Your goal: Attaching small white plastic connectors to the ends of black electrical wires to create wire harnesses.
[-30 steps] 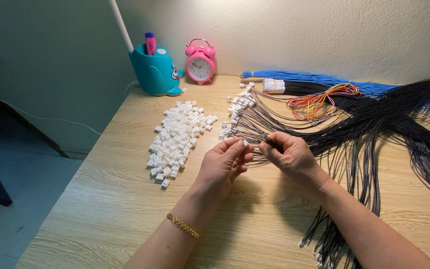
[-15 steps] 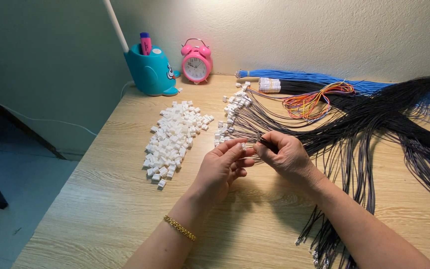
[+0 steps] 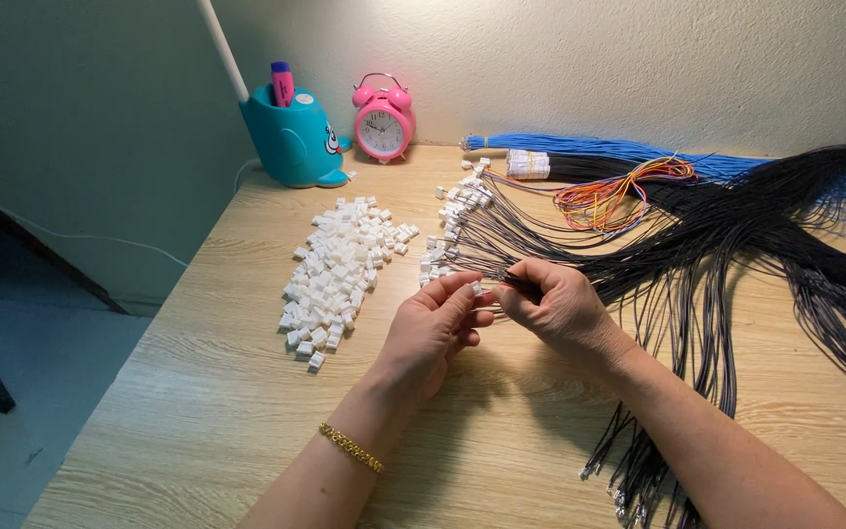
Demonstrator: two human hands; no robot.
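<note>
My left hand pinches a small white plastic connector between its fingertips over the wooden desk. Touching it from the right, my right hand grips the end of a thin black wire at that connector. A heap of loose white connectors lies just left of my hands. Behind them spreads a fan of black wires with white connectors fitted. A thick bundle of black wires runs off to the right under my right forearm.
A teal whale-shaped pen holder with a pink marker and a pink alarm clock stand at the back by the wall. Blue wires and a loop of orange-yellow wires lie behind. The desk's left edge drops off.
The hands stay together at the same spot, with only slight finger motion at the connector and wire end. The view has shifted a little.
</note>
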